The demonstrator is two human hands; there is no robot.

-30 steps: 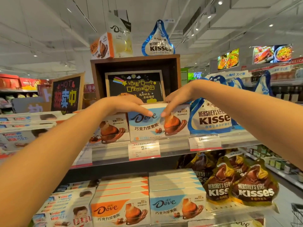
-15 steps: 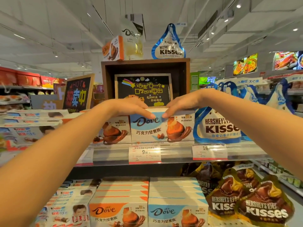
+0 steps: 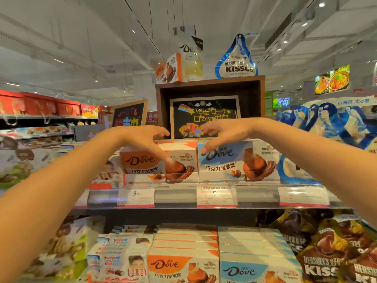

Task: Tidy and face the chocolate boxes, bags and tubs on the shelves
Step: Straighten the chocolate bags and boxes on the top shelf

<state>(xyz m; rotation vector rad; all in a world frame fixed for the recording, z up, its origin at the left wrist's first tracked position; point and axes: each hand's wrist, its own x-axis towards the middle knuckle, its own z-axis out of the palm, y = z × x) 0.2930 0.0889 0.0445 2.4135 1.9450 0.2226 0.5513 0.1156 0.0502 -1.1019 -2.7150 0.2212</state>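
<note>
Head view shows the left hand [image 3: 142,139] and right hand [image 3: 222,135] loosely spread, holding nothing, over the orange Dove box [image 3: 161,166] and blue Dove box [image 3: 238,162] just beneath them; light, stiff cartons, probably best gripped by their top edges.

Both hands have let go of the blue box [image 3: 237,160]; the left hand [image 3: 140,139] now hovers over the orange box [image 3: 161,164] at its 9 o'clock.

Glossy printed cardboard orange Dove box [image 3: 161,164] beside its blue cardboard twin [image 3: 238,162]; at twelve o'clock a matt brown wooden crate [image 3: 210,82]; shiny foil Kisses bags [image 3: 334,254] at five.
</note>
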